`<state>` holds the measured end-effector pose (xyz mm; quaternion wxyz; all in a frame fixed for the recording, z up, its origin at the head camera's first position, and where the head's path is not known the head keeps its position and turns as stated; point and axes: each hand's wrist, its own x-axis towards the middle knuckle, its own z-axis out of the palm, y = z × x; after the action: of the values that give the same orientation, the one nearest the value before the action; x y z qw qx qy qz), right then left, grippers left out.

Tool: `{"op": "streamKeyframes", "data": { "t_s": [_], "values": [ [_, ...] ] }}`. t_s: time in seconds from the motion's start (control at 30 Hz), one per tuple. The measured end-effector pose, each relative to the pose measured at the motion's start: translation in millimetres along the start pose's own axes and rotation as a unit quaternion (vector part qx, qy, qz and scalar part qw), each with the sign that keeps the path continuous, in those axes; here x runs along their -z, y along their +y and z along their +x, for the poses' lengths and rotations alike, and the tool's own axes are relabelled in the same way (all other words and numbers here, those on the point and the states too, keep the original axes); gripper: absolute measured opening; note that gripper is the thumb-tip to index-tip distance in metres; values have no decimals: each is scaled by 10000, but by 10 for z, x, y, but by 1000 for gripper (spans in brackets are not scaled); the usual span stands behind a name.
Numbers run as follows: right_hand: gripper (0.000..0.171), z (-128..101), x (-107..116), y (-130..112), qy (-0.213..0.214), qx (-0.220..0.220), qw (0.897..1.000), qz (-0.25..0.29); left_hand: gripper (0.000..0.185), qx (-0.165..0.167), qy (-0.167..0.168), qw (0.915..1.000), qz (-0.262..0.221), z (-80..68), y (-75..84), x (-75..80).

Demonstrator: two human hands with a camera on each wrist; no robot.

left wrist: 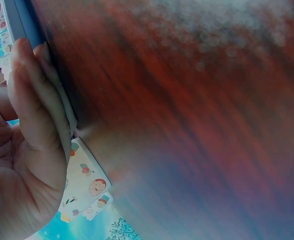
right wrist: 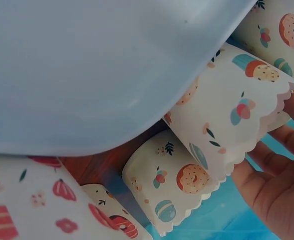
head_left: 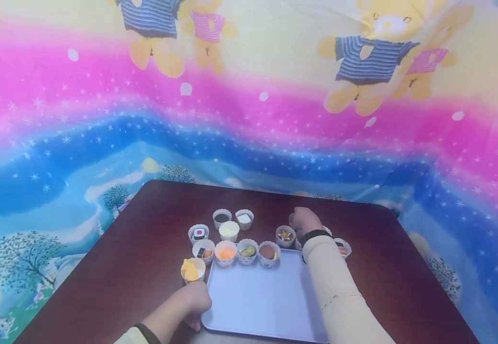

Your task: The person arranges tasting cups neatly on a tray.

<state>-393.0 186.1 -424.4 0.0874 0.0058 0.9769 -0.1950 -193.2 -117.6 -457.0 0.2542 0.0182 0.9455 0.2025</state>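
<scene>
Cups (head_left: 226,260) crowd behind tray (head_left: 266,296); left hand (head_left: 194,297) straight-fingered beside it; right hand (head_left: 307,220) at cups, grip unclear.

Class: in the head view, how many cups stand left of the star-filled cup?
9. Back: black-filled cup, white-filled cup, cream-filled cup. Left: red-centred cup. Row: black-and-orange cup, orange-filled cup, green-filled cup, brown-filled cup. Beyond left hand: yellow-filled cup.
</scene>
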Motion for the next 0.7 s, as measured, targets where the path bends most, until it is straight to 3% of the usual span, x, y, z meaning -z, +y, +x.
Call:
{"op": "streamKeyframes", "data": {
  "t_s": [0.17, 0.3, 0.43, 0.53, 0.7],
  "values": [
    [39, -115, 30, -42, 162, 162, 9997, 44, 16, -13, -19, 10000, 4, 0, 4, 8],
    [34, -215, 93, -79, 159, 126, 9991, 382, 15, 1, -32, 10000, 1, 12, -7, 9],
    [54, -153, 227, -76, 12, 228, 9997, -38, 16, -24, -40, 10000, 14, 20, 3, 3],
    [67, -34, 332, -86, -60, 420, 9964, -739, 17, -33, -55, 10000, 44, 18, 9, -2],
    [70, 68, 453, -170, -260, 620, 9923, -1043, 20, -3, -31, 10000, 92, 21, 7, -2]
  ]
}}
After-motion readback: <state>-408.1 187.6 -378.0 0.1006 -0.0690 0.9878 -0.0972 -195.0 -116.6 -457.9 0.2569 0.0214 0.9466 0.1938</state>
